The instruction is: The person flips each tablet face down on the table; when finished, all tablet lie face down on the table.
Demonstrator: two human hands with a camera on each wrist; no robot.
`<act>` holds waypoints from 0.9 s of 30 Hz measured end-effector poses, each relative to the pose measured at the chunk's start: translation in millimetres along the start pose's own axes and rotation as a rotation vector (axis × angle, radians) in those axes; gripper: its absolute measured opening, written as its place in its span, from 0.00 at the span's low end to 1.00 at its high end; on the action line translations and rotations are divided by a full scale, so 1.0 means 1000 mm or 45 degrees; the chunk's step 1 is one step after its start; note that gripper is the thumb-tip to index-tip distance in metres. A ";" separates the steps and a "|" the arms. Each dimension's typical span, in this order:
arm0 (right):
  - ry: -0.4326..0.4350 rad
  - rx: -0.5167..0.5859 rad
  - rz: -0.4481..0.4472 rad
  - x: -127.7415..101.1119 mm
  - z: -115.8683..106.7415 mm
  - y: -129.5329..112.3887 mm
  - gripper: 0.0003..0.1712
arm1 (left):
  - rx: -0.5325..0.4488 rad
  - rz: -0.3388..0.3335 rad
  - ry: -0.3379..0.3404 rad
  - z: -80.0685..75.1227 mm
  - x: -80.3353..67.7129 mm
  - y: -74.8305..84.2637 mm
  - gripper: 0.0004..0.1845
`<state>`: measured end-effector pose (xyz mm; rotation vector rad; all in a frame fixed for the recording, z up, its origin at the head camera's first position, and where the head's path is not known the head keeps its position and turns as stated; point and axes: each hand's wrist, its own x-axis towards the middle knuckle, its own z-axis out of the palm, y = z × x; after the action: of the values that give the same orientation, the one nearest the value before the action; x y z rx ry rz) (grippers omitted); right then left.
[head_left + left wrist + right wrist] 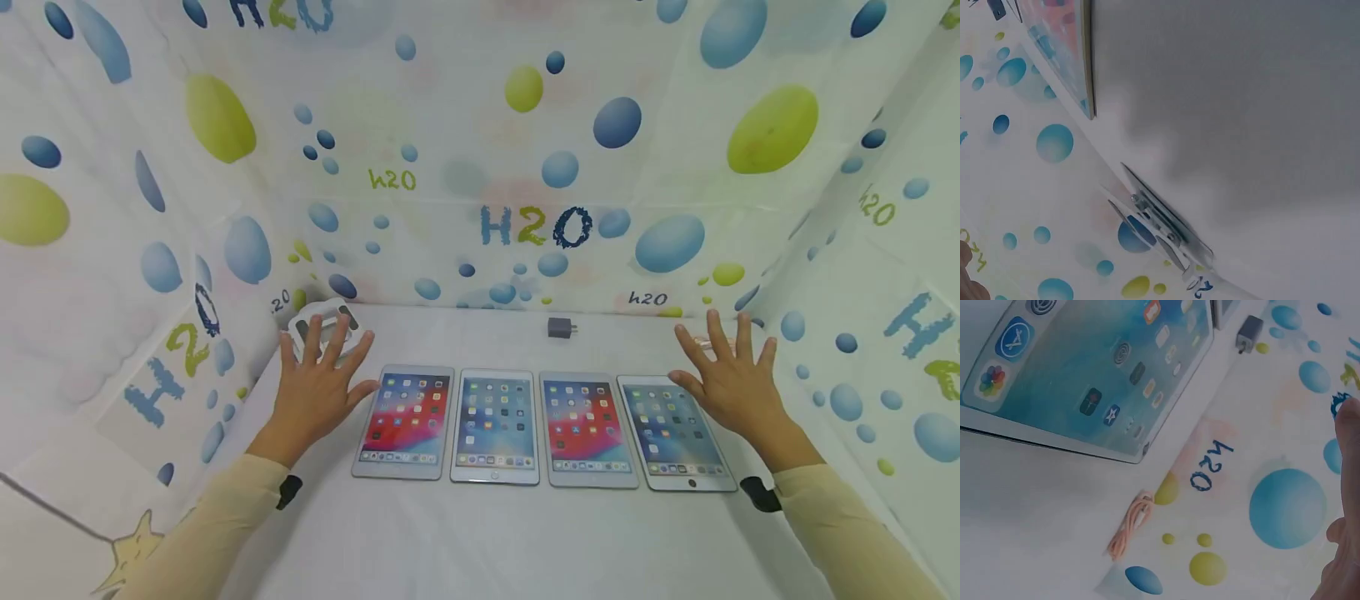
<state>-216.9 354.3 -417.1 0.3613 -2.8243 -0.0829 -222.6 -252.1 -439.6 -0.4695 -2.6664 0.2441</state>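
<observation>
Left hand (317, 396) and right hand (738, 387) both have their fingers spread wide apart, and neither one holds a thing. It looks like a get-ready step, so the next move probably calls for a hand to come down and curl its fingers round the edge of one of the four tablets (495, 421). They lie face up in a row between the hands (bright little pictures fill them). The left-end tablet (407, 421) is just beside the left thumb, and the right-end tablet (673, 429) has its top corner by the right thumb; I cannot tell if they touch. Behind the row sits a grey plug (558, 327).
</observation>
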 end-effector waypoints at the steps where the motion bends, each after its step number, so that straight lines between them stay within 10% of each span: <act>1: -0.006 0.008 0.005 -0.001 0.000 0.000 0.46 | -0.008 0.000 0.005 0.002 -0.001 0.002 0.44; 8: -0.081 0.173 0.117 -0.019 0.015 0.003 0.43 | -0.179 -0.031 0.062 0.007 0.003 0.039 0.34; 12: -0.206 0.291 0.215 -0.036 0.021 0.010 0.41 | -0.606 -0.137 0.016 0.000 0.015 0.079 0.21; 19: -0.403 0.539 0.439 -0.066 0.026 0.023 0.42 | -1.727 -0.404 -0.478 -0.019 0.051 0.164 0.18; 27: -0.620 0.921 0.610 -0.084 0.029 0.026 0.48 | -2.514 -0.608 -0.943 -0.029 0.085 0.268 0.18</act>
<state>-154.3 401.7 -465.5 -0.2455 -3.2264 1.1010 -205.7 29.7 -445.4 -0.1403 -2.4528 -2.8625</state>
